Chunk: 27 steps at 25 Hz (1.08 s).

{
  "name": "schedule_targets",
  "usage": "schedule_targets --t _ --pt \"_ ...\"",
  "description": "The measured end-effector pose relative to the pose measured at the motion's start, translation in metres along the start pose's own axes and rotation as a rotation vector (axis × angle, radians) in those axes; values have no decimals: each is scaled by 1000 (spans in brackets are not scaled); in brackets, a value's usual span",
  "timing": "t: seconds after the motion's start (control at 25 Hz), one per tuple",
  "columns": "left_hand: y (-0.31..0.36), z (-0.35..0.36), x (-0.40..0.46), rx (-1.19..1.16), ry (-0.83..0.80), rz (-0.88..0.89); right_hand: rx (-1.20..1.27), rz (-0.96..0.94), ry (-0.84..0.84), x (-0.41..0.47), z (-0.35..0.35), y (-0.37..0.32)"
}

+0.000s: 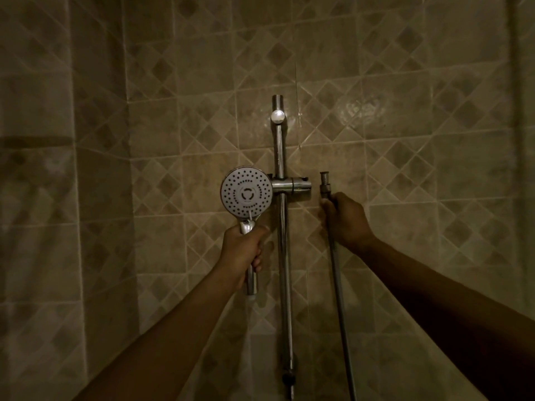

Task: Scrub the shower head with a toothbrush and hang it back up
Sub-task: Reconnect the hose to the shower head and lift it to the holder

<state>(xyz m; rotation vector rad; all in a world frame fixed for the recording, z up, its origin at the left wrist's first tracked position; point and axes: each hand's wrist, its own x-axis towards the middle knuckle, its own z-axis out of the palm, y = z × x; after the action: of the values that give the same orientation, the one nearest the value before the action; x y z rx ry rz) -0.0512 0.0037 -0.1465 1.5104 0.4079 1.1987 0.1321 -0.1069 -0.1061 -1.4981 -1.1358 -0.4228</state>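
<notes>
Dim shower stall, tiled wall dead ahead, corner seam running down on the left.

Left hand wrapped round the chrome handle of the shower head, fingers curled tight. Head upright, spray face toward camera, just left of the slide rail, rim about touching the bracket's left end. Handle's bottom end sticking out bare below the fist, no hose attached.

Right hand gripping the hose just under its end fitting. Fitting pointing up, just right of the bracket, not touching it. Fingers mostly hidden behind the back of the hand; hose passing through the fist, so closed on it. Hose dropping down and out of the bottom edge, lower run cut off.

Bracket clamped on the rail about mid-height, holder part empty. Rail top mount catching a bright glare; lower mount dark and hard to read, rail cut by the bottom edge.

Hard to make out: nozzle condition on the spray face, any grime, thread detail on the fitting. Too dark. Glare patch on the tiles upper right of the rail. Both forearms entering from the bottom corners, elbows out of frame.
</notes>
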Motion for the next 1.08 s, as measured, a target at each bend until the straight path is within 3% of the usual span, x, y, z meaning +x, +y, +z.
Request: schedule_targets --t 0.24,0.6,1.08 --pt "0 -9 -9 16 21 -25 -5 38 -1 -5 11 -5" --pt "-21 -20 -34 -12 21 -101 257 109 -144 -58 43 18" --pt "-136 -48 -110 156 24 -359 258 357 -284 -194 68 62"
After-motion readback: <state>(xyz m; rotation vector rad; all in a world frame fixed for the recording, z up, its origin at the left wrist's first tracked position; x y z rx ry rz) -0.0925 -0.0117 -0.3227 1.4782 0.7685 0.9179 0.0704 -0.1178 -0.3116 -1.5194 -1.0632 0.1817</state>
